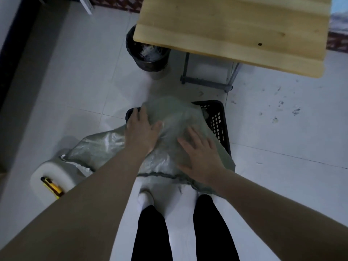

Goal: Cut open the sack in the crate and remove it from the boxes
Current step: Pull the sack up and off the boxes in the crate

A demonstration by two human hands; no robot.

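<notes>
A grey-green woven sack [105,147] lies draped over a black plastic crate [218,119] on the floor and spills out to the left. My left hand [143,129] lies flat on the sack near the crate's left rim, fingers straight. My right hand [199,157] rests spread on the sack's near right part. The boxes under the sack are hidden. A yellow and black utility knife [51,187] lies on a white stool [47,172] at the left.
A wooden table [235,29] with a grey metal frame [205,82] stands beyond the crate. A black waste bin [146,51] sits to its left. My legs and white socks [146,200] stand just in front of the crate on the white tiled floor.
</notes>
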